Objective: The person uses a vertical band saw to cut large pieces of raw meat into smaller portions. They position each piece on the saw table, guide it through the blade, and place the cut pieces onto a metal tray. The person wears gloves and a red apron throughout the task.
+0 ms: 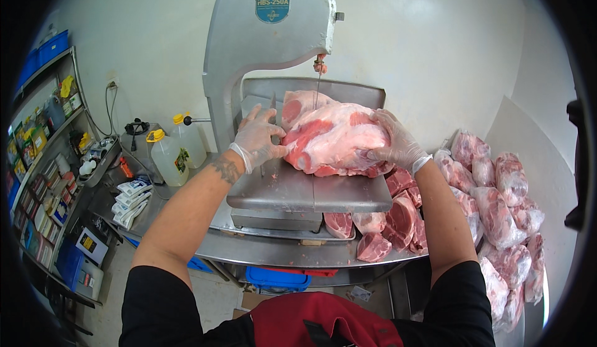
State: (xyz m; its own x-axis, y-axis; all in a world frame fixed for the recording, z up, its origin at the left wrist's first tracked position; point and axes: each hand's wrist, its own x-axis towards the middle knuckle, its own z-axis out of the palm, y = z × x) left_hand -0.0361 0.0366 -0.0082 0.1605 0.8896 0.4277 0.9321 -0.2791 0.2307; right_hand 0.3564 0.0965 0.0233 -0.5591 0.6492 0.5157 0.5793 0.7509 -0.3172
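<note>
Both gloved hands, left (260, 140) and right (398, 143), grip the meat (333, 138) at the blade (318, 89); feed it slowly, flat on the saw table (311, 191), fingers off the cut line.

I can't see where the thin steel saw blade (318, 92) enters the big pink slab of raw meat (333, 138); the slab covers its lower run. My right hand (398, 143) hides the slab's far end. The plastic-wrapped meat bags (497, 216) run off the right rim. Small items on the metal shelf rack (43, 160) are too tiny to identify.
</note>
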